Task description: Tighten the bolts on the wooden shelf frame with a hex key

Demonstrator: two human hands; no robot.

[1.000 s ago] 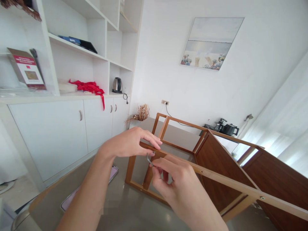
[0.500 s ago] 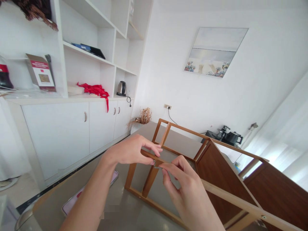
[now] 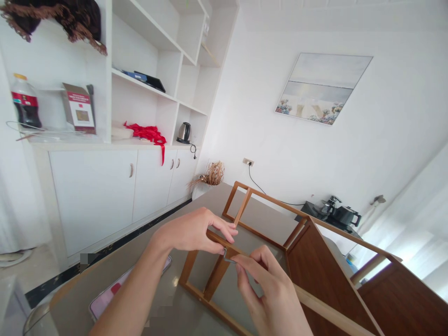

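Indoors, a bent grey metal hex key [image 3: 227, 258] meets a brown wooden frame [image 3: 336, 280]

A person's bare left hand [image 3: 196, 231] is clamped on the near rail of the frame, its fingers laid over the top and its thumb against the side; the bare right hand [image 3: 268, 280] pinches the long arm of the hex key between thumb and forefinger, with the bent end at the rail just beside the left thumb; whether that end is seated in a fastener is too small to tell. The frame, its panels toward the right, stands on a broad grey table [image 3: 199, 315]; a flat phone with a pinkish face [image 3: 105, 296] lies near it, partly hidden by the left forearm.

Beyond, a white shelving unit with cupboards [image 3: 91, 200] lines the wall at left, carrying a dark cola bottle with a yellow cap [image 3: 26, 114], a red-and-white cardboard box [image 3: 80, 109], a heap of bright red ribbon [image 3: 149, 133] and a silver-and-black electric kettle [image 3: 185, 132]; a pale framed painting with flowers [image 3: 324, 88] hangs on the white wall.
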